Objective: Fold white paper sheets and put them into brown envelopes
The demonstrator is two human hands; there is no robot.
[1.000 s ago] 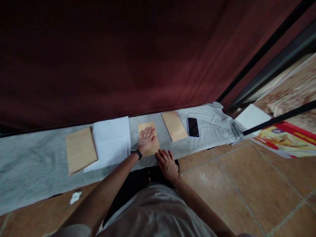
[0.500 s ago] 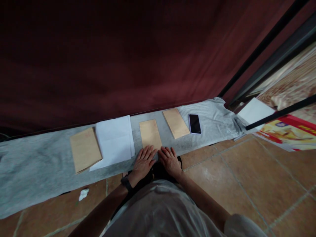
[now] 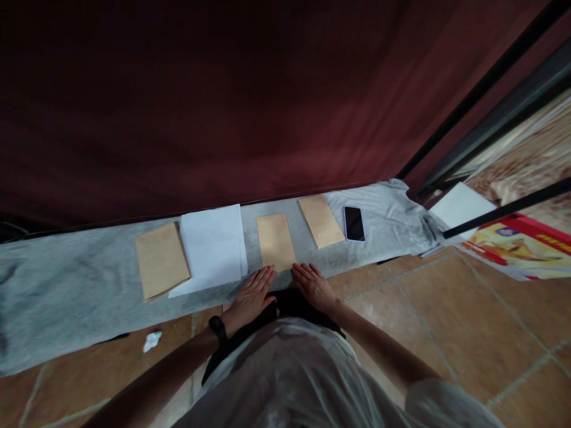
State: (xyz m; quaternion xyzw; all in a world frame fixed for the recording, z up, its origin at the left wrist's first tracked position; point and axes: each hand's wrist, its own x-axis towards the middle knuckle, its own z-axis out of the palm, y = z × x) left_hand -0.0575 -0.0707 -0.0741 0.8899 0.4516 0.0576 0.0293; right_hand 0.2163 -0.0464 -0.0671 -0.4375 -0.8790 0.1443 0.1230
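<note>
My left hand [image 3: 253, 293] lies flat at the front edge of the cloth-covered bench, fingers stretched out, holding nothing. Its fingertips reach the near left corner of a brown envelope [image 3: 275, 238]. At that envelope's near right corner is my right hand [image 3: 314, 285], also flat with fingers extended and nothing in it. To the right lies another brown envelope [image 3: 322, 221], tilted a little. White paper sheets [image 3: 213, 246] are left of the middle envelope. A thicker stack of brown envelopes [image 3: 163, 261] sits beside the sheets, touching their left edge.
A phone [image 3: 354, 224] rests on the grey cloth [image 3: 89, 285] at the right. Dark red fabric [image 3: 250, 119] hangs behind the bench. A black metal bar [image 3: 508, 208] and a red and yellow package [image 3: 521, 244] are far right. Crumpled white tissue [image 3: 152, 341] lies on the tiled floor.
Both hands have drawn slightly apart and back toward my body, showing more of the middle envelope's near edge. The view has shifted slightly; the papers and phone keep their places.
</note>
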